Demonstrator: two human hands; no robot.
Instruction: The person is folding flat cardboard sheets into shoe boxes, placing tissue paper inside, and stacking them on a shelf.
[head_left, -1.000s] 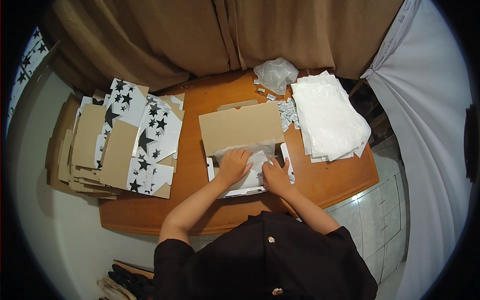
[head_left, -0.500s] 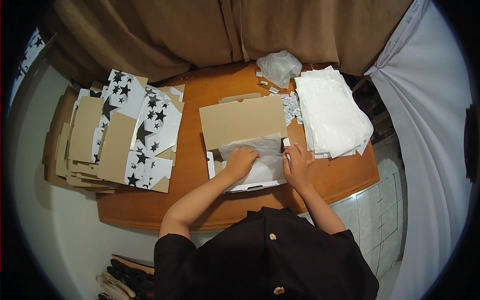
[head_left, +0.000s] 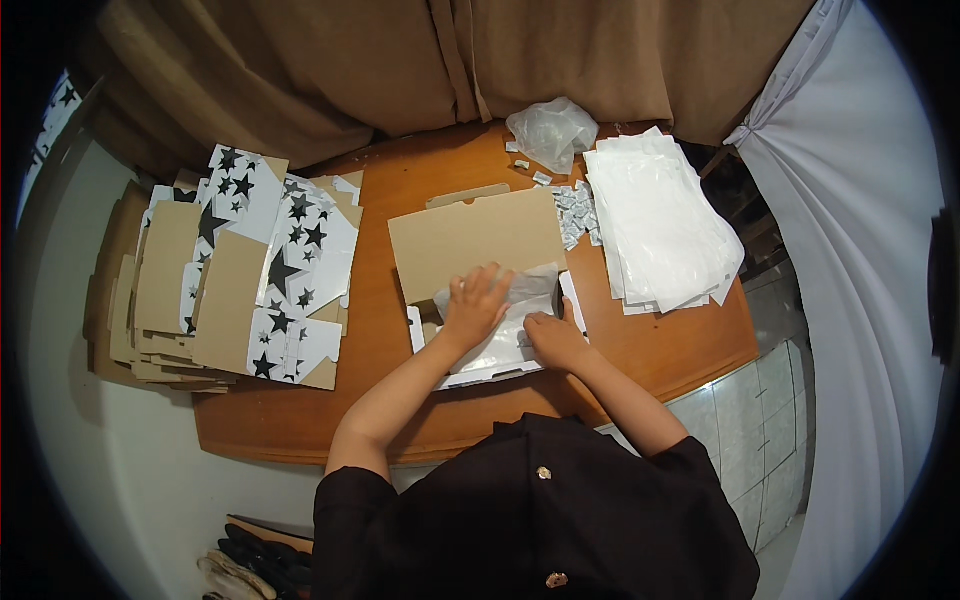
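Note:
A cardboard box [head_left: 478, 240] stands on the table before me, its brown lid raised and its white-edged tray toward me. Inside the tray lies a thin, translucent white sheet [head_left: 497, 352], wrinkled and partly standing up at the back. My left hand [head_left: 476, 308] rests on that sheet with its fingers spread. At the tray's right side my right hand [head_left: 556, 340] is closed, fingers curled down against the sheet and thumb sticking up. Whether anything is inside those fingers is hidden.
Flat cardboard boxes with black stars [head_left: 285, 270] are stacked at the left. Small white packets [head_left: 575, 212] lie behind the box's right side, near a crumpled clear plastic bag [head_left: 553, 135]. A pile of white sheets [head_left: 660, 220] covers the right of the wooden table [head_left: 370, 410].
My right hand has moved left from the tray's right edge into the box and curled up. My left hand has shifted slightly back and spread its fingers over the sheet.

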